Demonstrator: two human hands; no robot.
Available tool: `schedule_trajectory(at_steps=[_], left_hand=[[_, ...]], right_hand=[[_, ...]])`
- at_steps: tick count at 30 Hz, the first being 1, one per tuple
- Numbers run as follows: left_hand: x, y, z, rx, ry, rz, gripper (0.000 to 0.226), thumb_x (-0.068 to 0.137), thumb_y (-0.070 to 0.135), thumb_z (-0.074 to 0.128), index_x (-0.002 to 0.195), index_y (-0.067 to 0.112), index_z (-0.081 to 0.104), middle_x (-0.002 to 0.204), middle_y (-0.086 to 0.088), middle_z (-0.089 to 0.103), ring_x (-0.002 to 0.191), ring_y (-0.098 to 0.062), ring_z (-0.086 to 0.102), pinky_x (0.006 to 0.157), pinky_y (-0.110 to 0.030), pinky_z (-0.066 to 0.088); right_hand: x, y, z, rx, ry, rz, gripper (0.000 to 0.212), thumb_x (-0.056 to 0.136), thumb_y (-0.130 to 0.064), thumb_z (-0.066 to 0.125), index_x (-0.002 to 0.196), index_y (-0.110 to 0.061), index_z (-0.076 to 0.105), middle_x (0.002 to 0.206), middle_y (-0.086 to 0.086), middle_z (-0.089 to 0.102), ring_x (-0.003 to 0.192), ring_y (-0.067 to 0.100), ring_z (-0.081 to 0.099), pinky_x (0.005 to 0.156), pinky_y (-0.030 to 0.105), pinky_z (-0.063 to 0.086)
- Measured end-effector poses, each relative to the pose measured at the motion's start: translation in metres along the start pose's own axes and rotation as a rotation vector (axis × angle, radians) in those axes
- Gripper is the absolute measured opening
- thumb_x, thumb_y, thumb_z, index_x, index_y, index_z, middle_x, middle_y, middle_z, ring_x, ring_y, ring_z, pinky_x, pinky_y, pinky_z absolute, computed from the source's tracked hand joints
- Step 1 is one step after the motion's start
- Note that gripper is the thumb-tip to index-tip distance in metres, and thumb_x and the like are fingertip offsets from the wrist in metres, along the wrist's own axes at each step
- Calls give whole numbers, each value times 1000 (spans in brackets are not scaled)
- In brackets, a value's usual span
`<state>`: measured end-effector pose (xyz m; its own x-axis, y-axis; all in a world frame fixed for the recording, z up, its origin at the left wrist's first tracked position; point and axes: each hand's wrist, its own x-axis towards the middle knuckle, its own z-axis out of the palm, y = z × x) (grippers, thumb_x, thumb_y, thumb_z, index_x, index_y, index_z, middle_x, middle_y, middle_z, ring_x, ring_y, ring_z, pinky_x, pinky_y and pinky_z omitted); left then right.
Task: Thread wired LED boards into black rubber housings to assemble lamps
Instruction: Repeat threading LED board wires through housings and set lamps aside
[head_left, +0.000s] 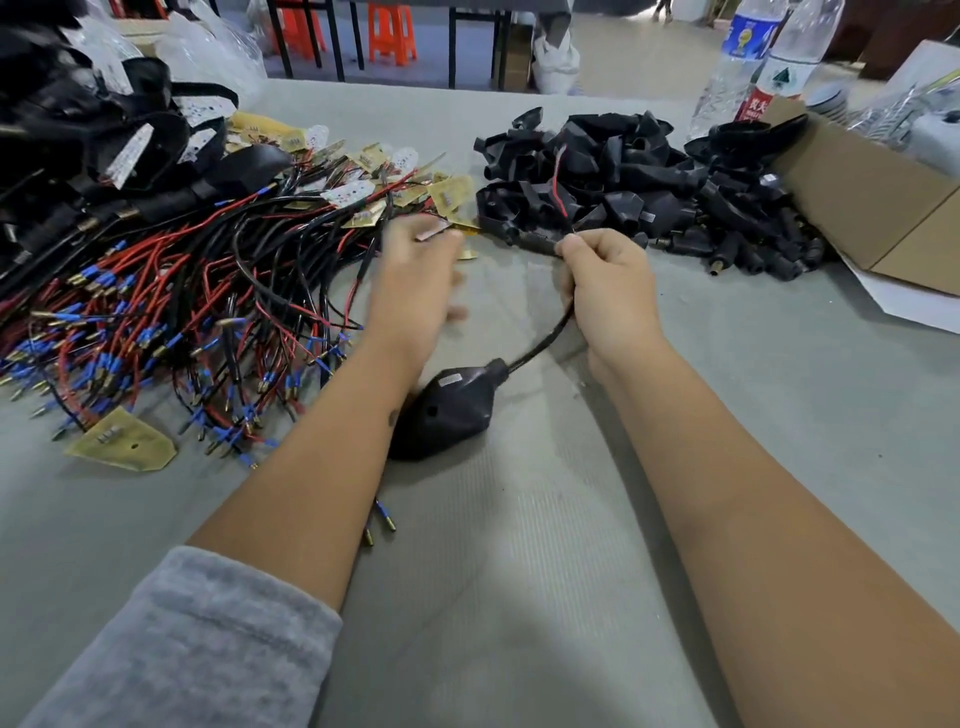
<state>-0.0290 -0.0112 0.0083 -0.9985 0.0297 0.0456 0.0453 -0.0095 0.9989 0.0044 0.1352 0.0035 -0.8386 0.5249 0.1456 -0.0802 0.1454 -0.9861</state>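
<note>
My right hand (605, 291) grips the black cable (540, 345) of a black rubber housing (447, 410) that lies on the table between my forearms. Thin red and black wires (558, 182) stick up out of my fist. My left hand (415, 280) is motion-blurred at the right edge of a pile of wired LED boards (218, 280). Its thumb is spread away from the fingers, and a pale board tip (431, 229) shows at the fingertips. A heap of empty black housings (639, 192) lies beyond my right hand.
Assembled lamps (78, 156) are stacked at the far left. A cardboard box (872, 208) stands at the right, with two water bottles (743, 67) behind the heap. One loose board (124, 447) and two stray terminals (382, 525) lie near my left forearm.
</note>
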Motion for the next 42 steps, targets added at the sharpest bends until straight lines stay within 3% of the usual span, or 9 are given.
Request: schedule_trajectory(at_steps=[4, 7, 12, 16, 21, 28, 31, 36, 42], left_hand=[[13, -2, -20, -157, 467, 77, 31, 90, 5, 46, 115, 21, 38, 118, -12, 50, 91, -25, 57, 80, -40, 53], [13, 1, -17, -133, 240, -53, 21, 90, 2, 42, 93, 13, 59, 81, -3, 61, 62, -12, 53, 56, -25, 45], [2, -1, 0, 98, -195, 12, 36, 104, 32, 35, 94, 23, 68, 81, 8, 74, 81, -11, 67, 72, -26, 49], [5, 0, -6, -112, -162, -14, 43, 105, 43, 28, 99, 24, 65, 89, 3, 76, 85, -16, 73, 71, -29, 56], [8, -2, -16, -364, -150, 9, 27, 105, 28, 39, 91, 20, 60, 95, 0, 75, 84, -18, 70, 73, -29, 56], [7, -2, -12, -558, 57, -31, 26, 107, 14, 34, 87, 11, 50, 76, 0, 71, 70, -11, 70, 68, -25, 56], [5, -2, -10, -448, 100, 42, 21, 107, 18, 29, 91, 15, 43, 65, 3, 69, 62, -11, 68, 61, -24, 55], [8, -9, -11, 15, 185, 301, 19, 105, 19, 34, 90, 22, 45, 47, 10, 56, 47, -3, 53, 51, -14, 42], [6, -16, -5, 457, -194, 340, 23, 102, 17, 43, 82, 28, 51, 54, 4, 51, 48, -9, 50, 55, -28, 45]], right_hand=[[2, 1, -1, 131, 36, 87, 21, 100, -16, 43, 83, -15, 56, 50, -8, 46, 43, 7, 38, 48, 21, 33], [1, -3, 2, 267, -66, 137, 25, 104, -16, 37, 86, -12, 54, 44, -7, 41, 39, 8, 31, 42, 21, 29], [-5, -7, 6, 289, -340, 161, 26, 105, -17, 39, 87, -6, 54, 42, -6, 32, 36, 8, 22, 39, 16, 21], [-7, -7, 5, 182, -497, 112, 26, 103, -19, 44, 88, -6, 59, 41, -7, 32, 36, 7, 21, 40, 18, 17], [-10, -7, 8, 74, -549, 64, 28, 101, -23, 50, 83, -10, 67, 44, -4, 39, 37, 8, 25, 40, 18, 22], [-16, -13, 13, -75, -626, 9, 26, 100, -24, 55, 83, -9, 68, 47, -1, 33, 40, 8, 25, 41, 18, 22], [-17, -12, 15, -134, -570, 3, 28, 99, -25, 55, 85, -7, 71, 50, -2, 47, 41, 5, 40, 43, 16, 34], [-7, -5, 13, -359, -315, -128, 14, 95, -22, 56, 92, -20, 70, 73, -15, 58, 70, 4, 53, 73, 26, 47], [24, 2, 15, -776, -334, -226, 29, 95, -16, 50, 123, -14, 57, 151, 5, 34, 140, 24, 32, 110, 37, 31]])
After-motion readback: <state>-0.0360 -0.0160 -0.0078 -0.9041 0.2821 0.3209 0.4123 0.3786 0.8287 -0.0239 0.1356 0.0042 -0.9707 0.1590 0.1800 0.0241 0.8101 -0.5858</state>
